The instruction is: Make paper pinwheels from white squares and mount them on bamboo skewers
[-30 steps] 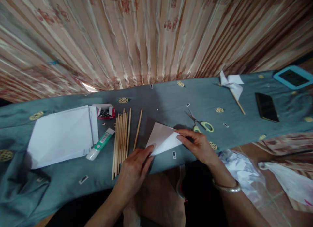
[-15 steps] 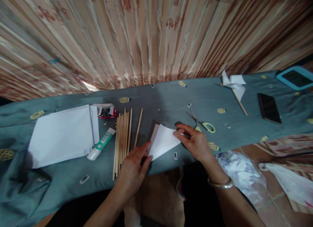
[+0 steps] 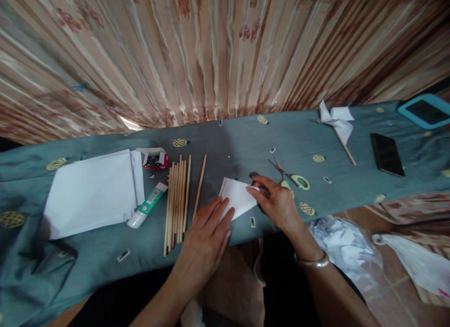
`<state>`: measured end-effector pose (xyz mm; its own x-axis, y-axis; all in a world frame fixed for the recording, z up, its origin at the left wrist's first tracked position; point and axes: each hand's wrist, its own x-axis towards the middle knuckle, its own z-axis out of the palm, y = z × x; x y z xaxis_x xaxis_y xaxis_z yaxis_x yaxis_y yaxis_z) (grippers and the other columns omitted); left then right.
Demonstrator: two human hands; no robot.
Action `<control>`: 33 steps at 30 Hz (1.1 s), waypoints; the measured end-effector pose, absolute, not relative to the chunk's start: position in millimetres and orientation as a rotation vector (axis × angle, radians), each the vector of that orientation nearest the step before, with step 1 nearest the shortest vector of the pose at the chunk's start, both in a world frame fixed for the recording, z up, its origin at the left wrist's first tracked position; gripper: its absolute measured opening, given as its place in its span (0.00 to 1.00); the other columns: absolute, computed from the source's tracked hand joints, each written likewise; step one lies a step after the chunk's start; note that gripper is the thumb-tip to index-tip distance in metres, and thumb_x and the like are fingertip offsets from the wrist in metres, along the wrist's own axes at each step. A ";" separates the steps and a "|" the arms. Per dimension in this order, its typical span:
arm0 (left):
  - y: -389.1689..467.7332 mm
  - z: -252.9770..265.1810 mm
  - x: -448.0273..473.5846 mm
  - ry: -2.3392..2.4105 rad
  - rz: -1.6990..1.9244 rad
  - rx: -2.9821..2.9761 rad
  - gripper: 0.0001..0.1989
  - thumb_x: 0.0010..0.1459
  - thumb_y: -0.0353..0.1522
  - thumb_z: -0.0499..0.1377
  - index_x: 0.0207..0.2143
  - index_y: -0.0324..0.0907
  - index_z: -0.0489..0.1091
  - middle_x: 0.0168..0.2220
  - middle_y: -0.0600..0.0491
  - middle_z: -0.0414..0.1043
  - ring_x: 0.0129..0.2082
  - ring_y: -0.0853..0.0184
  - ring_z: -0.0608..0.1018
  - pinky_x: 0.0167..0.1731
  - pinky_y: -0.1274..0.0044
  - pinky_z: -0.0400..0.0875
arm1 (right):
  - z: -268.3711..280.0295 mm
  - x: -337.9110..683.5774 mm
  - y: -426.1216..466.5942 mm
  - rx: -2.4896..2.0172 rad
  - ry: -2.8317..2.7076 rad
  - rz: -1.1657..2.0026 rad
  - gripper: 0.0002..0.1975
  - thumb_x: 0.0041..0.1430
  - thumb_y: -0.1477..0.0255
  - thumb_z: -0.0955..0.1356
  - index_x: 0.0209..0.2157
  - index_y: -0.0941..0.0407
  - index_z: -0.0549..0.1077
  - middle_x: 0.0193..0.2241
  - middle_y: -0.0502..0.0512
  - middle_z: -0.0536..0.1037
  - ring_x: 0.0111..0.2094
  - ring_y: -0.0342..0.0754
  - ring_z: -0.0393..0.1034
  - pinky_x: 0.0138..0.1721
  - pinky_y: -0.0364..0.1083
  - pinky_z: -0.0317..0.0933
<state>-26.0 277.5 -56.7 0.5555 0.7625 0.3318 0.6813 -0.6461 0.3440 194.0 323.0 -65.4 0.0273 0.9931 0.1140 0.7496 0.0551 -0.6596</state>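
A folded sheet of white paper (image 3: 241, 195) lies on the cloth-covered table in front of me. My left hand (image 3: 207, 228) rests flat across its left part, fingers stretched out and pressing on it. At the paper's right corner, my right hand (image 3: 277, 195) pinches the edge between thumb and fingers; a silver bangle circles that wrist. Just beyond the right hand are scissors (image 3: 290, 177) with yellow-green handles, their blades apart. Several wooden sticks (image 3: 177, 200) lie side by side left of the paper, and a single stick (image 3: 200, 184) lies nearer to it.
On the left are a stack of white paper (image 3: 91, 191), a green-and-white glue tube (image 3: 147, 206) and a small red box (image 3: 155, 159) of dark pieces. To the right lie a paper pinwheel (image 3: 339, 123) on a stick, a phone (image 3: 387, 154) and a blue-framed tablet (image 3: 427, 111).
My left hand has shifted from pinching the paper's lower left corner to lying flat on it. The paper's upper layer now lies lower, nearly lined up with the layer beneath.
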 end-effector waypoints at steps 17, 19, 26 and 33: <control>263.9 -74.5 -7.7 1.147 0.471 2.557 0.32 0.56 0.30 0.63 0.61 0.32 0.56 0.64 0.34 0.59 0.66 0.46 0.57 0.58 0.54 0.66 | -66.1 190.2 328.2 -1.733 -1.825 0.550 0.18 0.61 0.66 0.67 0.50 0.58 0.74 0.39 0.60 0.81 0.40 0.54 0.77 0.45 0.51 0.70; 263.9 -75.6 -7.4 1.159 0.471 2.547 0.31 0.57 0.31 0.62 0.61 0.33 0.56 0.64 0.35 0.59 0.66 0.46 0.58 0.58 0.54 0.66 | -67.0 190.7 328.4 -1.724 -1.840 0.533 0.17 0.62 0.66 0.67 0.50 0.58 0.74 0.39 0.60 0.81 0.40 0.54 0.77 0.45 0.51 0.70; 263.4 -75.9 -7.8 1.172 0.439 2.582 0.33 0.57 0.31 0.62 0.62 0.31 0.55 0.64 0.34 0.58 0.66 0.46 0.58 0.59 0.55 0.65 | -71.2 189.6 326.5 -1.656 -1.948 0.325 0.18 0.65 0.63 0.64 0.50 0.60 0.74 0.38 0.60 0.81 0.39 0.53 0.77 0.43 0.51 0.71; 262.9 -77.0 -7.3 1.175 0.422 2.618 0.32 0.58 0.31 0.61 0.62 0.31 0.55 0.64 0.34 0.58 0.65 0.46 0.58 0.59 0.55 0.65 | -75.2 186.8 322.0 -1.625 -2.050 0.081 0.19 0.67 0.63 0.62 0.50 0.62 0.73 0.38 0.61 0.81 0.39 0.55 0.74 0.43 0.52 0.70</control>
